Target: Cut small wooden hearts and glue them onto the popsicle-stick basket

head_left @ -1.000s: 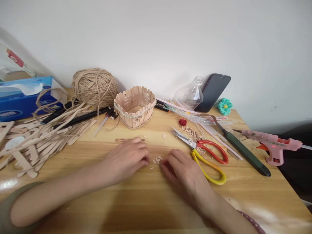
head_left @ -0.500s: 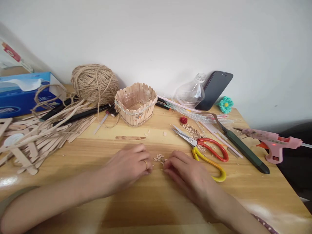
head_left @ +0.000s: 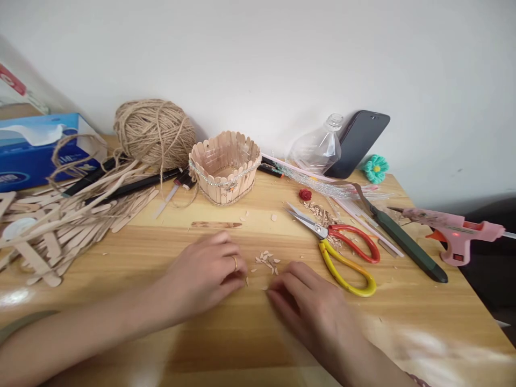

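On the wooden table, a small scatter of pale wood chips lies between my two hands. My left hand, a ring on one finger, rests at the left of the chips with its fingers curled down. One chip lies right by its fingertips, and what they hold, if anything, is hidden. At the right, my right hand has thumb and fingers drawn together low on the table, close to another tiny chip. Scissors with one red and one yellow handle lie partly open just beyond it.
Behind stands a popsicle-stick basket beside a twine ball. Loose sticks and a tissue box fill the left. Rightward are a red rose, clear bottle, phone, green-handled knife and pink glue gun.
My right hand has drawn slightly toward me and away from the chips. My left hand has shifted a little left. The chips between them are spread out and more exposed.
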Demonstrator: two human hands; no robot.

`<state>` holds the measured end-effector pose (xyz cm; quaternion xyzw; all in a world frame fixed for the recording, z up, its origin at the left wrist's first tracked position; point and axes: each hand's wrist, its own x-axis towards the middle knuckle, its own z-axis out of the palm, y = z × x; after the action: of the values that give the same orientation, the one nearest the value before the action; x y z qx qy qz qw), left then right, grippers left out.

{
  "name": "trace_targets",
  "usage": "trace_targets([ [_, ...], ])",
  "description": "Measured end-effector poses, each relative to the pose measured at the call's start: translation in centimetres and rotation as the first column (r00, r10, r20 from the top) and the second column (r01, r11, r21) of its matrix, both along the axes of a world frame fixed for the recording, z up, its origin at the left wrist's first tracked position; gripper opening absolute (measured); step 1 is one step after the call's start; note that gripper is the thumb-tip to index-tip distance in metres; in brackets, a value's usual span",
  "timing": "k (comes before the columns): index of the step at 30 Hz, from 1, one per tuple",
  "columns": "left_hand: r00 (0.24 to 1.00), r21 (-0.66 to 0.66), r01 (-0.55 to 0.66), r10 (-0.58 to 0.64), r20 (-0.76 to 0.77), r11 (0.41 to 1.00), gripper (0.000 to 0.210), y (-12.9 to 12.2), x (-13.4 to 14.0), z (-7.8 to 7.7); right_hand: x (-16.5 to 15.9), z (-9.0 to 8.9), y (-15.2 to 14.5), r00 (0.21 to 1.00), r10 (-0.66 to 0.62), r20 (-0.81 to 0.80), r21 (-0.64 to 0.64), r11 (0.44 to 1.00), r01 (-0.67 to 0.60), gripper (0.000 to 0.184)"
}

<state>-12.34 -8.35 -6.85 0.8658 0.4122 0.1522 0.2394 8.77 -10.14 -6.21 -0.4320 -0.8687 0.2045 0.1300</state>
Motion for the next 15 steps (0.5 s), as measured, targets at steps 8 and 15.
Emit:
trace_targets([
  [8,1.000,-0.035,-0.025,0.025,0.002,0.999,0.015,-0.2,0.3,-0.1,-0.4,-0.1,-0.1,0.999,-0.010,-0.043,0.068,0.998,0.013,0.019],
  [15,1.000,-0.034,-0.014,0.014,-0.020,0.999,0.016,-0.1,0.6,0.1,-1.3,-0.2,0.3,0.998,0.048,-0.035,0.072,0.996,-0.045,0.020],
])
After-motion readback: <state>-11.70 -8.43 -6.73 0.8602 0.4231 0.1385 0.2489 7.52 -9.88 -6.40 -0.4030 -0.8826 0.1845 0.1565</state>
